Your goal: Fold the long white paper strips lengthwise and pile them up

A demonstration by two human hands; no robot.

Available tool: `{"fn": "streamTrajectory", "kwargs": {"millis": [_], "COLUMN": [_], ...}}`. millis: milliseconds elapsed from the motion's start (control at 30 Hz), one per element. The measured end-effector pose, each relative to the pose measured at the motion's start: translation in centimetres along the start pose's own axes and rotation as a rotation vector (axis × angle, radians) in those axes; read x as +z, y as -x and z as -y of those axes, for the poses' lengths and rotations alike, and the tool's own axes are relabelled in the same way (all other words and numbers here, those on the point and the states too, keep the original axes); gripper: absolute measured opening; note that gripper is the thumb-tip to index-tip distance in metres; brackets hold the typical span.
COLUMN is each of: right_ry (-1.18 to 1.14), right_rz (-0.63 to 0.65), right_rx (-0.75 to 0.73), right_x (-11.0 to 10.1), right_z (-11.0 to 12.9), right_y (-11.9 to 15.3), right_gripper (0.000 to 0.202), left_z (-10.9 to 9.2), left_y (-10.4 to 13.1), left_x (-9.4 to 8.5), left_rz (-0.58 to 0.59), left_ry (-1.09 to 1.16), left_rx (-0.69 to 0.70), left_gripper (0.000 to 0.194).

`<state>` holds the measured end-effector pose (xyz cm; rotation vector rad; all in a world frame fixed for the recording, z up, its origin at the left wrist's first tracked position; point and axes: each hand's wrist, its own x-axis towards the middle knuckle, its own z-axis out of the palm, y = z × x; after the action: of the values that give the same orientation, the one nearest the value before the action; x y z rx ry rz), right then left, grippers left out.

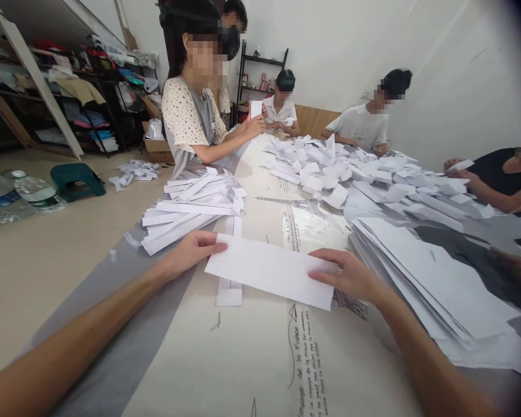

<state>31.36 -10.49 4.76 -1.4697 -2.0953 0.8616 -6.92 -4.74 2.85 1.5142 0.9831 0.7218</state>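
Note:
A flat white paper sheet (269,269) is stretched between my hands above the table. My left hand (200,250) pinches its upper left corner, thumb on top. At its right end my right hand (345,275) grips the sheet between thumb and fingers. Beneath the sheet lies a narrow folded white strip (229,297), partly hidden by it. Beyond my left hand is a pile of folded paper strips (191,208). A stack of larger white sheets (429,284) lies to the right of my right hand.
The printed tablecloth (208,353) covers the table. A big heap of folded papers (325,168) spreads across the far side. Several people sit or stand around it, some holding paper. On the floor at left are a green stool (77,180) and plastic bottles (37,190).

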Motion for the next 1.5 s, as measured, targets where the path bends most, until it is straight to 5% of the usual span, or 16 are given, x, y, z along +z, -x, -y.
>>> {"fn": "streamTrajectory", "kwargs": {"millis": [267,533,800,1167,1500], "right_ry": [-0.202,-0.186,-0.21,-0.653,-0.631], "right_rz": [-0.127,-0.002,-0.107,-0.183,-0.251], "right_rx": [-0.027,0.116,0.168,0.311,0.253], "right_x": [0.1,0.6,0.5,0.9,0.4], "right_z": [-0.3,-0.3,-0.3,-1.3,-1.2], "right_y": [-0.3,-0.5,-0.3,-0.7,-0.7], "right_gripper": [0.027,0.031,0.042,0.03,0.029], "left_z": [-0.1,0.8,0.8,0.1,1.0], "left_y": [-0.2,-0.7,-0.7,-0.3,-0.7], "left_x": [-1.0,-0.8,-1.4,-1.8,-3.1], "left_rz": [0.041,0.106,-0.126,0.115,-0.01], "left_ry": [-0.131,-0.269,-0.175,-0.12,-0.085], "left_rx": [0.096,0.214,0.18,0.015,0.044], "left_gripper": [0.039,0.032,0.035,0.049,0.037]}}
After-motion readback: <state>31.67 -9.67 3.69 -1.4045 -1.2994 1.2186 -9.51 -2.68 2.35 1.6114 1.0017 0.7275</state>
